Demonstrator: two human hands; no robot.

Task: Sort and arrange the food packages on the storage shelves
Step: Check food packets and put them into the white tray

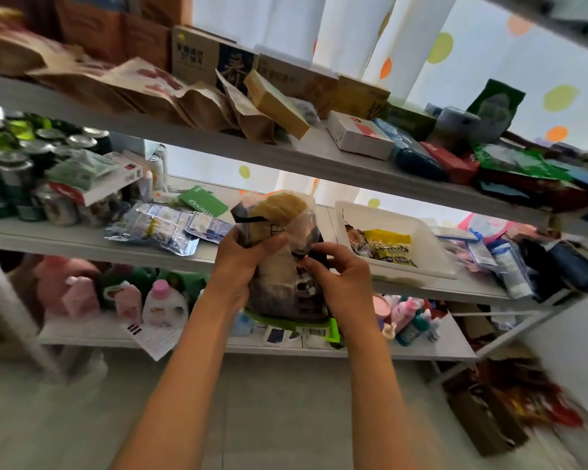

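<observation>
Hands grip one clear food bag (286, 252) before the middle shelf (92, 240): left hand (243, 262) wrapped round its side, right hand (336, 276) pinching its front; beyond the right hand sits a white basket (387, 215); placing seems next, needing a free spot.

Head camera, one wide view — close in on the shelving, looking forward and slightly down.

We're at head height, right up against the white shelves (286, 157), and the lens faces them almost square on — the upper shelf tilts across the top of frame, the middle shelf sits near centre, the lowest shelf runs below it, and the floor (82, 418) fills the bottom edge. Both forearms rise from the lower edge, so the hands (238, 262) land dead centre, very near the lens. Wide-angle bend shows at the edges, where things smear and blur. Behind the shelves hangs a dotted curtain (455, 45). No second view here.
</observation>
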